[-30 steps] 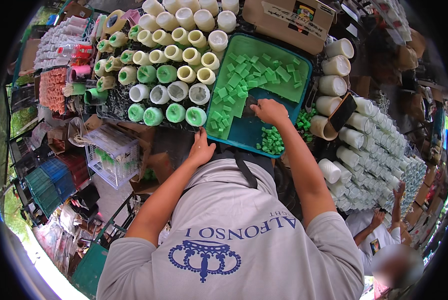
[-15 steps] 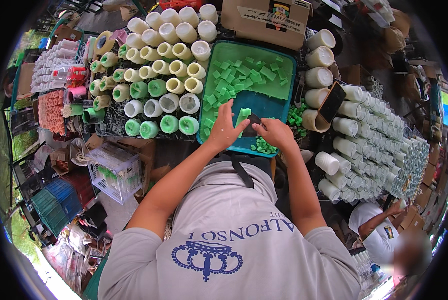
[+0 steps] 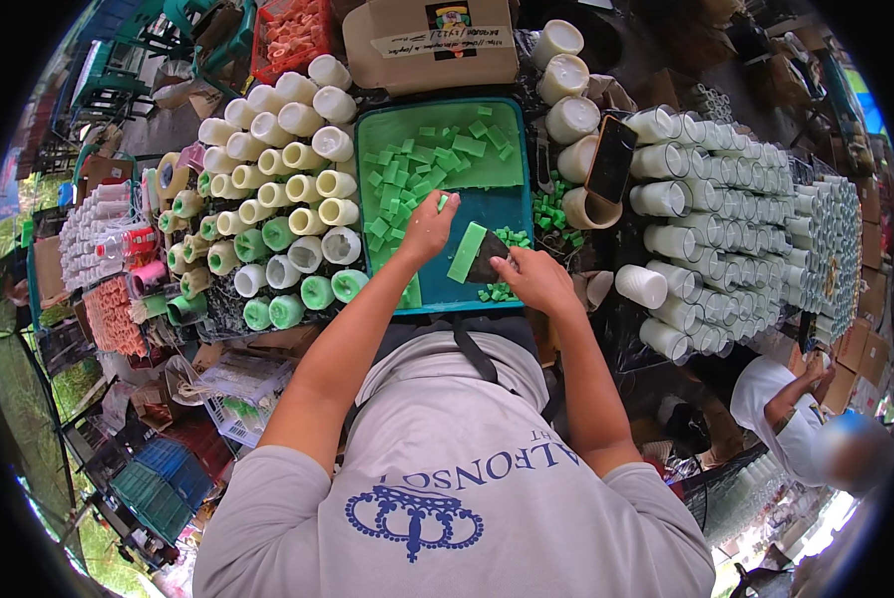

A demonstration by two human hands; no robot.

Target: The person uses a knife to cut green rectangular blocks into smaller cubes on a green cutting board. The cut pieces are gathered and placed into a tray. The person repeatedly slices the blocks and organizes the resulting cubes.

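Note:
My right hand (image 3: 538, 279) grips a dark flat-bladed scraper (image 3: 494, 259). Along the blade's left edge lies a long bright green strip (image 3: 467, 252), wax-like in look. My left hand (image 3: 431, 227) is closed in a pinch, with a small green block (image 3: 442, 202) showing between thumb and fingers. Both hands are over a teal tray (image 3: 507, 207). Many cut green blocks (image 3: 407, 169) are heaped in its left and far part, beside a flat green sheet (image 3: 397, 128). Smaller green bits (image 3: 497, 291) lie near the scraper and the tray's near right corner.
Rows of cream, white and green candle-like cylinders (image 3: 307, 217) stand left of the tray. To its right are white pillars (image 3: 571, 120), a phone (image 3: 611, 159) and many white-filled glasses (image 3: 666, 159). A cardboard box (image 3: 437, 60) sits behind. Another person (image 3: 786, 399) is at far right.
My left hand has left the strip beside the blade and moved over the heaped blocks with a green block pinched. The strip now shows more fully beside the scraper. The view has shifted.

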